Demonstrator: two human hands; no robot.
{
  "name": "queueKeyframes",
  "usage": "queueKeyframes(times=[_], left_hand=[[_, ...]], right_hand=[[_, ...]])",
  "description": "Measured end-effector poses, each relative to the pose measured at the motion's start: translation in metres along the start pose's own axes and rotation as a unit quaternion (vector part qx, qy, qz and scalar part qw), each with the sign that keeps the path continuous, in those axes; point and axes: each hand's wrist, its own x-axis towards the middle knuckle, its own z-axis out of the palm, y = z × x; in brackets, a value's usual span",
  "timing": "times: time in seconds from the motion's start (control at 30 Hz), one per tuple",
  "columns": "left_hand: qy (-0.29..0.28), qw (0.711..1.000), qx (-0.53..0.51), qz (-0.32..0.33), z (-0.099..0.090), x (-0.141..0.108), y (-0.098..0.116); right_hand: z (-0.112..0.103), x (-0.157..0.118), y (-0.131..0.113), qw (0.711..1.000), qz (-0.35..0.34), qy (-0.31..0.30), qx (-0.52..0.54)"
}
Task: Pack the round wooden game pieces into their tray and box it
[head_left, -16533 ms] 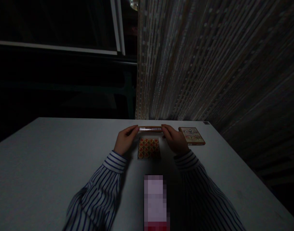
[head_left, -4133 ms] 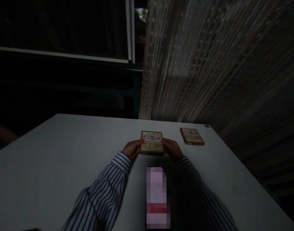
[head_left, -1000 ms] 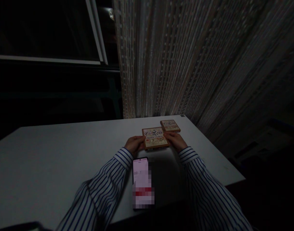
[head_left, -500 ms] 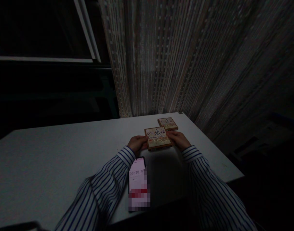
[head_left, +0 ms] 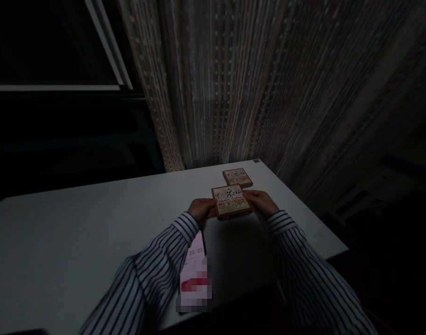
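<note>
Both my hands hold one flat square box point(head_left: 231, 201) with a Chinese chess cover, raised a little over the white table point(head_left: 94, 223). My left hand point(head_left: 202, 209) grips its left edge, and my right hand point(head_left: 262, 203) grips the right edge; the fingertips beneath are partly hidden. Just behind it, a second box point(head_left: 237, 177) with a matching cover lies on the table. A lit phone point(head_left: 194, 274) with a running timer lies nearer to me, partly covered by my left sleeve.
A patterned curtain point(head_left: 227, 93) hangs behind the table's far edge. At the upper left is a dark window with a pale frame point(head_left: 110, 44). A small dark patch point(head_left: 256, 161) marks the table's far corner. Dark shapes stand to the right.
The view has shifted slightly, so the table, rear box and phone appear further left. Both hands still hold the front box, now slightly right relative to the phone and rear box.
</note>
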Motion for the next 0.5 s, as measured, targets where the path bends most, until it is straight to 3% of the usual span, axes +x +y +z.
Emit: queueKeyframes(times=[0.5], left_hand=[[-0.004, 0.999, 0.046, 0.003, 0.025, 0.013, -0.011]], right_hand=[[-0.033, 0.011, 0.008, 1.000, -0.008, 0.006, -0.014]])
